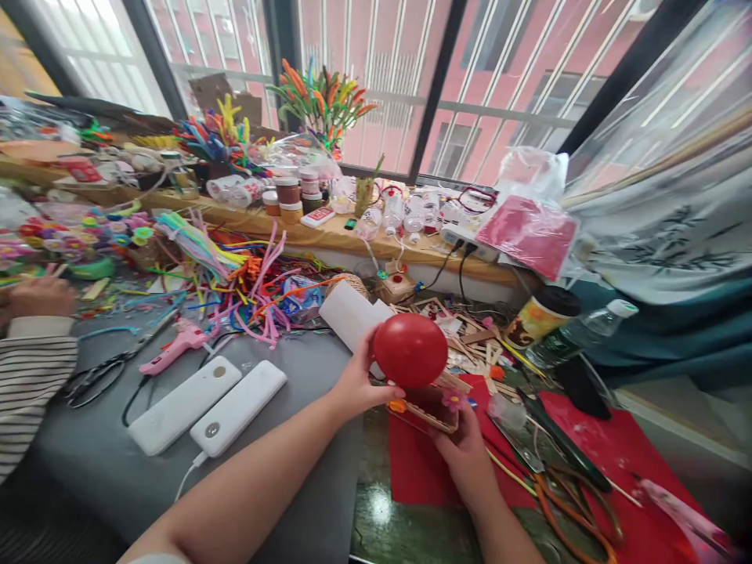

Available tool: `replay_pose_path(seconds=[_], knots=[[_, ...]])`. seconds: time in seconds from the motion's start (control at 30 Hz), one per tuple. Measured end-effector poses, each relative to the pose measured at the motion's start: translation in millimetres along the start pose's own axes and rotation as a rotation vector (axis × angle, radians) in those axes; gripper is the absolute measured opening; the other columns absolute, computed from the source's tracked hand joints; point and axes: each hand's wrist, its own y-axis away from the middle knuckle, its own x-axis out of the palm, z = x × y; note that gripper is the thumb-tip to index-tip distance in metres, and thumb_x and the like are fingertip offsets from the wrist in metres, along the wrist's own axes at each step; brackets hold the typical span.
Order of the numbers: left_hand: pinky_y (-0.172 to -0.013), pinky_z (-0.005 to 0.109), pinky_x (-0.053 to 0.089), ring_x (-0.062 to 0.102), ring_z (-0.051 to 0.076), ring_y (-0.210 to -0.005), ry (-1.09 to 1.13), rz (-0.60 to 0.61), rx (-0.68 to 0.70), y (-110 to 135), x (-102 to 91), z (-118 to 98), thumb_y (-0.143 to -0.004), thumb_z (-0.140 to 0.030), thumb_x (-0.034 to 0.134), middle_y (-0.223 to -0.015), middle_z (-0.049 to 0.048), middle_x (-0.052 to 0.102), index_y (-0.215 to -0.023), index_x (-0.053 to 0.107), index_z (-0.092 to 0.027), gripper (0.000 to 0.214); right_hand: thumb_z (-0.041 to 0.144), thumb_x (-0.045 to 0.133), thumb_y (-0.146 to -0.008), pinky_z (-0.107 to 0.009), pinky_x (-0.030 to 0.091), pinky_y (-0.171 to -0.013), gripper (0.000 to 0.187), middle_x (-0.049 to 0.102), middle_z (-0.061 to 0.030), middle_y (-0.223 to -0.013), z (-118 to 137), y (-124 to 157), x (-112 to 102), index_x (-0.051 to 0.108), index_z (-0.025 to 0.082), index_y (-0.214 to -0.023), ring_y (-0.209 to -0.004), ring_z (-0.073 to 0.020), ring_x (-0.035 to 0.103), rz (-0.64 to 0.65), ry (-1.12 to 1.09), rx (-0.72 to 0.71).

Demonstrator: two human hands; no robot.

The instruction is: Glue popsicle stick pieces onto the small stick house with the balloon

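A small craft-stick box [433, 417], trimmed with a pink flower and an orange one, is held up above the red sheet. Over its far side rests a round red balloon [411, 350]. My left hand [359, 382] is closed at the box's left end, with its thumb below the balloon and its fingers beside and partly behind it. Gripping the box's right end from below and the side is my right hand [464, 448], close to the pink flower. How the balloon is attached is hidden.
Red sheets [411, 470], orange-handled scissors [573, 509], a bottle [581, 337] and a paper cup [537, 313] are to the right. Loose sticks lie behind. Two white power banks [238, 407] and a pink glue gun [176, 345] lie left, near another person's hand [41, 298].
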Motion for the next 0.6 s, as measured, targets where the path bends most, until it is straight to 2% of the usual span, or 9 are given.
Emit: replay_pose_path(seconds=[0.17,0.3,0.47,0.6], knots=[[-0.128,0.056,0.03,0.032,0.043,-0.159,0.012,-0.064,-0.037,-1.0,0.3,3.3,-0.063,-0.048,0.101,-0.172,0.0155,0.032,-0.165,0.031,-0.033,0.125,0.038,0.083,-0.08,-0.06,0.039,-0.124,0.072,0.062,-0.0128,-0.152,1.8,-0.4,3.4,0.051,0.03,-0.144,-0.144,-0.0334,0.057,0.039,-0.035,-0.017],[-0.123,0.054,0.038,0.041,0.042,-0.154,0.029,-0.113,-0.053,-3.1,0.5,9.1,-0.059,-0.051,0.102,-0.168,0.0172,0.039,-0.161,0.035,-0.032,0.124,0.027,0.079,-0.078,-0.058,0.042,-0.122,0.07,0.065,-0.0115,-0.147,7.5,-2.8,4.1,0.051,0.029,-0.142,-0.14,-0.0325,0.06,0.071,-0.066,-0.05],[-0.113,0.046,0.049,0.053,0.037,-0.144,0.059,-0.181,-0.059,-8.2,0.0,15.6,-0.053,-0.05,0.105,-0.16,0.0146,0.048,-0.152,0.044,-0.033,0.117,0.016,0.073,-0.075,-0.049,0.049,-0.116,0.063,0.069,-0.0085,-0.137,21.2,-3.6,3.1,0.054,0.028,-0.135,-0.13,-0.0285,0.065,0.091,-0.078,-0.098],[-0.114,0.043,0.048,0.055,0.034,-0.143,0.076,-0.218,-0.054,-14.5,5.0,12.8,-0.046,-0.052,0.106,-0.155,0.0128,0.054,-0.149,0.048,-0.034,0.12,0.015,0.071,-0.075,-0.046,0.052,-0.111,0.064,0.069,-0.008,-0.134,28.1,-3.6,1.1,0.053,0.027,-0.135,-0.125,-0.0268,0.068,0.089,-0.144,-0.088]])
